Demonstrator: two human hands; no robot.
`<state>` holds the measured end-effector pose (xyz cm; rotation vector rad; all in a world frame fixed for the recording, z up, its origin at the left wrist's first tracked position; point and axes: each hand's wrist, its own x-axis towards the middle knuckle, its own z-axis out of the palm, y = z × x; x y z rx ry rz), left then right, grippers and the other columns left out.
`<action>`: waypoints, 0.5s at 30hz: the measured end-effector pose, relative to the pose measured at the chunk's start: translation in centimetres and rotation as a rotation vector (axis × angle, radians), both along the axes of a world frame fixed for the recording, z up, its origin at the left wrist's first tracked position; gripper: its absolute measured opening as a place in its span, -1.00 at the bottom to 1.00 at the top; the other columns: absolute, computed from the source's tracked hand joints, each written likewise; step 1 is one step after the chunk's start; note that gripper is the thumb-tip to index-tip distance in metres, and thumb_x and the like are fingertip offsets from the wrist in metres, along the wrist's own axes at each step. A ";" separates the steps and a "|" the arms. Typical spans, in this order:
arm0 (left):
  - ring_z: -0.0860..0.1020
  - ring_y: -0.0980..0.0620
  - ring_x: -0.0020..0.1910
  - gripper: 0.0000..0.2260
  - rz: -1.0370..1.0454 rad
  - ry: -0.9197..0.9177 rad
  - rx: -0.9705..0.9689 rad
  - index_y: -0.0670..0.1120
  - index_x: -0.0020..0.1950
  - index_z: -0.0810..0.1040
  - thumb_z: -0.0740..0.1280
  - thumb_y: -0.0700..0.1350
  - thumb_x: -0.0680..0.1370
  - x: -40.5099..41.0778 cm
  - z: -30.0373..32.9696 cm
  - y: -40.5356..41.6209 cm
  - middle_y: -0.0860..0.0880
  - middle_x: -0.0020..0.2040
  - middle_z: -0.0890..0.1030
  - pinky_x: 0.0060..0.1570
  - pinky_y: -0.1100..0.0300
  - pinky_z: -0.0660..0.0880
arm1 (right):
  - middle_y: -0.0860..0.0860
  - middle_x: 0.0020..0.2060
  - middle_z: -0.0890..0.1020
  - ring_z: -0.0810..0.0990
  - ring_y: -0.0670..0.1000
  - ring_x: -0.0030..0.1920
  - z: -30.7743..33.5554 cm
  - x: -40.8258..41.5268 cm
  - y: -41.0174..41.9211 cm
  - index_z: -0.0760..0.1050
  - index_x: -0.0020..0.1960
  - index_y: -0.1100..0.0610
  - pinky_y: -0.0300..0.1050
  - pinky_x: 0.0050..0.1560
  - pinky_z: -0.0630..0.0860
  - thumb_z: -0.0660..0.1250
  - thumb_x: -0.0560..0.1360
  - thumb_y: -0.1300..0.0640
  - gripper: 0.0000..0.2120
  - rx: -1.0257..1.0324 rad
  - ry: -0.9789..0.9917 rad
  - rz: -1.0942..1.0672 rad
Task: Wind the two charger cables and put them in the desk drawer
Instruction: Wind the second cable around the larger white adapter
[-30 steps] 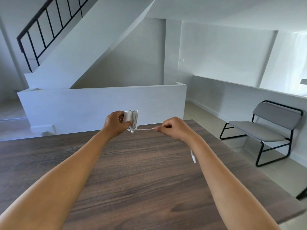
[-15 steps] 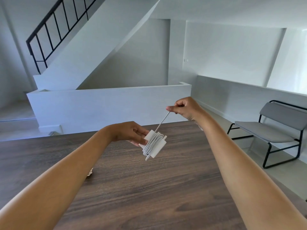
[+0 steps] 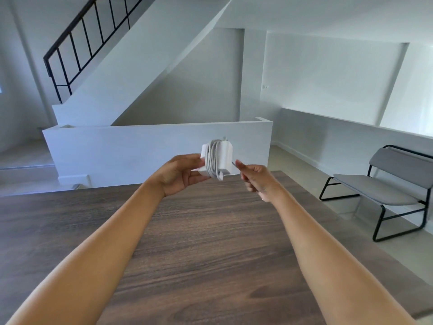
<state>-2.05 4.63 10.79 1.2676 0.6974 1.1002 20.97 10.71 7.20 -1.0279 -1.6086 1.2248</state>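
A white charger brick (image 3: 225, 158) with its white cable (image 3: 212, 160) wound round it in several loops is held up above the far edge of the dark wooden desk (image 3: 210, 242). My left hand (image 3: 180, 175) grips the brick from the left and below. My right hand (image 3: 254, 178), just right of the brick, pinches the short free end of the cable between thumb and fingertips. The second charger and the desk drawer are out of sight.
A low white wall (image 3: 140, 146) runs behind the desk, with a staircase and black railing (image 3: 77, 50) above it. A grey chair with a black frame (image 3: 386, 188) stands on the floor to the right of the desk.
My left hand has lifted the brick and turned it upright. My right hand dropped from high at the right to close beside the brick, and the free cable end has become very short.
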 end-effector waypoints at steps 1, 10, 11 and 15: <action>0.69 -0.03 -0.16 -0.66 0.053 -0.064 -0.018 -0.20 -0.10 0.71 0.61 -0.12 0.19 0.4 0.1 0.1 -0.13 -0.12 0.70 -0.15 0.20 0.62 | -0.07 -0.59 0.32 0.20 -0.07 -0.57 -0.6 -0.5 -0.4 0.34 -0.44 0.08 -0.29 -0.52 0.21 0.32 0.49 -0.14 -0.55 -0.026 0.016 0.025; 0.68 -0.08 -0.19 -0.88 0.484 -0.297 -0.239 -0.30 0.03 0.51 0.33 -0.29 0.52 0.6 -0.9 1.5 -0.21 -0.17 0.67 -0.12 0.12 0.64 | -0.06 -0.56 0.30 0.22 -0.10 -0.55 -2.5 -3.0 -3.7 0.45 -0.33 0.15 -0.28 -0.48 0.21 0.24 0.59 -0.01 -0.63 -0.089 -0.002 0.094; 0.66 -0.09 -0.16 -0.90 0.506 -0.280 -0.250 -0.29 0.01 0.51 0.33 -0.29 0.52 0.6 -1.2 1.6 -0.22 -0.13 0.65 -0.12 0.11 0.63 | -0.05 -0.54 0.31 0.24 -0.10 -0.54 -2.2 -3.2 -4.0 0.48 -0.31 0.15 -0.27 -0.46 0.23 0.25 0.59 0.01 -0.65 -0.062 -0.045 0.083; 0.61 -0.06 -0.15 -0.95 0.576 -0.309 -0.296 -0.24 -0.03 0.48 0.31 -0.29 0.54 0.2 -1.8 1.9 -0.17 -0.11 0.58 -0.12 0.10 0.62 | -0.05 -0.48 0.46 0.38 -0.14 -0.52 -1.5 -3.6 -4.9 0.61 -0.18 0.14 -0.31 -0.43 0.36 0.27 0.59 0.09 -0.76 0.043 -0.211 0.021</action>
